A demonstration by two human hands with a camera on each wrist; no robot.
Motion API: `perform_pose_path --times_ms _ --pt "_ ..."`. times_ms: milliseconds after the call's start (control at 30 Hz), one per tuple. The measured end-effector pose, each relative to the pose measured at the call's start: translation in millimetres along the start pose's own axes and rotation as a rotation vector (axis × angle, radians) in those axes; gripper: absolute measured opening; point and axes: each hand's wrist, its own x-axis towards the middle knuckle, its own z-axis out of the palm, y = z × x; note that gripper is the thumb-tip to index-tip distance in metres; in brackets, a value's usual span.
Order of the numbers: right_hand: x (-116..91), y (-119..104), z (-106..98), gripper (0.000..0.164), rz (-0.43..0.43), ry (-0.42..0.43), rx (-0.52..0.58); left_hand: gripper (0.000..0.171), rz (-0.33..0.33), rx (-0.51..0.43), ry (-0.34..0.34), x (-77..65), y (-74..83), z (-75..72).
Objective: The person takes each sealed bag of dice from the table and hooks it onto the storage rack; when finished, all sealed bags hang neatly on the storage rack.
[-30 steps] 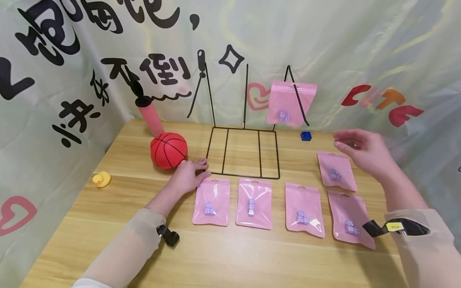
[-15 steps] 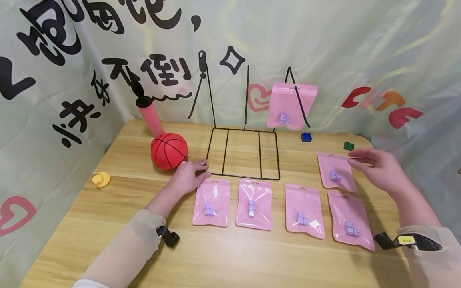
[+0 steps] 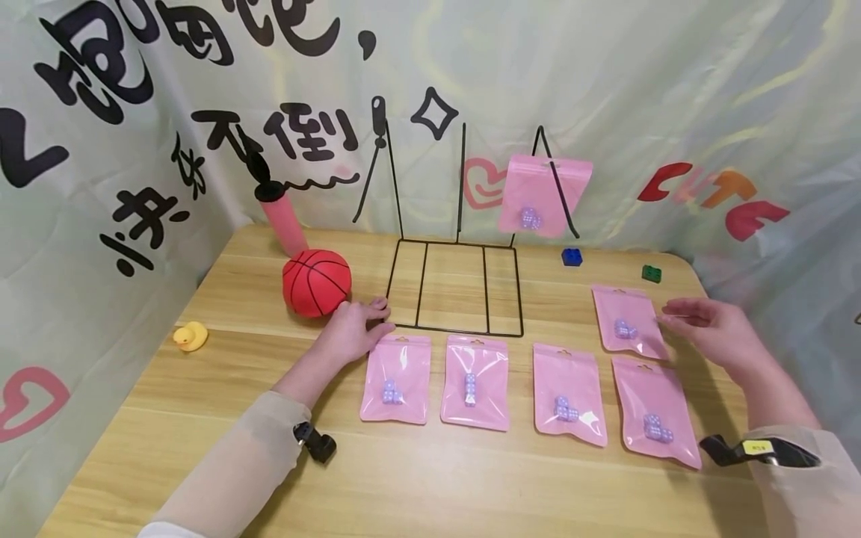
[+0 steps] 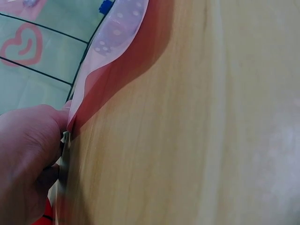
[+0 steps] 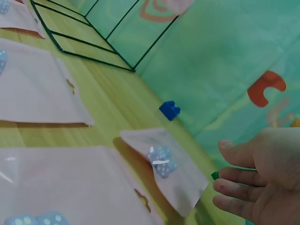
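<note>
The wire rack (image 3: pixel 486 291) stands on the desk (image 3: pixel 471 493), toward the rear edge. The left hand (image 3: pixel 348 329) is at the rack's front left corner, with thumb and index finger on either side of the corner. The left grip is partly open; whether it clamps the wire cannot be told.

The right hand (image 3: pixel 713 329) is near the desk's right edge. Its grip is open, with fingers loosely extended, and has hold of nothing. The fingertips are just beside the upper right bag (image 3: pixel 632 320), which lies flat, clear of the hand.

Four pink bags (image 3: pixel 474 382) lie in a row nearer the front edge. A hanging bag (image 3: pixel 545 187) is suspended from the rack's right arm. Dice show through each bag.

The green block (image 3: pixel 651 273) is near the right rear corner; the blue block (image 3: pixel 572 257), near the rear edge. The red ball (image 3: pixel 317 284), pink bottle (image 3: pixel 285 223) and yellow duck (image 3: pixel 190 336) occupy the left side.
</note>
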Motion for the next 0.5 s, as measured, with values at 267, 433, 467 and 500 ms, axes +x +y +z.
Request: perform_pose_path --times_ms 267,433,467,500 --pt "8 14 8 0.065 0.075 -0.009 0.021 0.041 -0.003 0.003 -0.001 0.1 1.6 -2.1" --pt "12 19 16 0.059 0.086 0.008 0.039 0.042 -0.016 -0.005 -0.003 0.2 1.4 -0.6" --pt "12 20 17 0.059 0.096 0.012 0.045 0.042 -0.019 -0.005 -0.004 0.1 1.4 -0.1" --pt "12 20 19 0.059 0.109 0.014 0.054 0.042 -0.020 -0.004 -0.004 0.1 1.5 0.3"
